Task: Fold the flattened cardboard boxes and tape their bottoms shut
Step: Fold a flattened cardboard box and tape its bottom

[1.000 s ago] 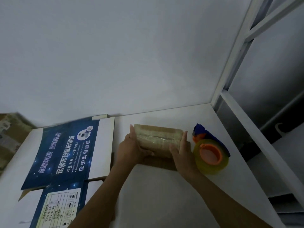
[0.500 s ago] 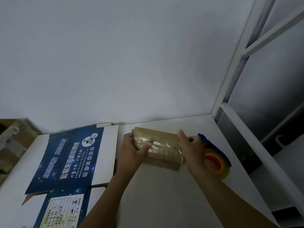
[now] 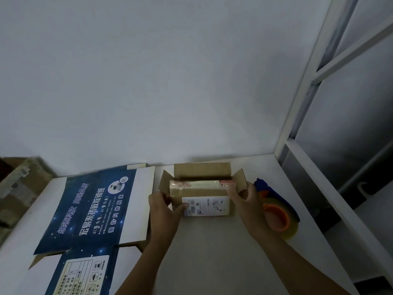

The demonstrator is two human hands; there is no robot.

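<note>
At the far left edge, a stack of brown cartons [image 3: 20, 184] is seen beyond the end of the white table [image 3: 212, 258], partly blurred. Next to it, a flattened box [image 3: 91, 209] printed in dark blue and white is laid flat on the table, its brown flaps showing at the near edge; it is not touched by either hand.

Just to its right, the left hand [image 3: 163, 209] is held against the left end of a small brown cardboard box [image 3: 202, 173]. The thumb is laid across the near face, beside a white label [image 3: 206, 206], and the fingers are curled round the end, so that the box is gripped. This box is kept between the two hands near the back of the table, close to the wall, with its top flaps stood open and a strip of clear tape run along the upper near edge. Whether it rests on the table cannot be told.

The right end of the box is gripped by the right hand [image 3: 244, 201], the thumb bent at the open side flap. Just behind that hand, a blue tape dispenser [image 3: 278, 220] with an orange core and clear roll is left lying on the table. At the far right, a white metal frame [image 3: 297, 107] is stood against the wall.
</note>
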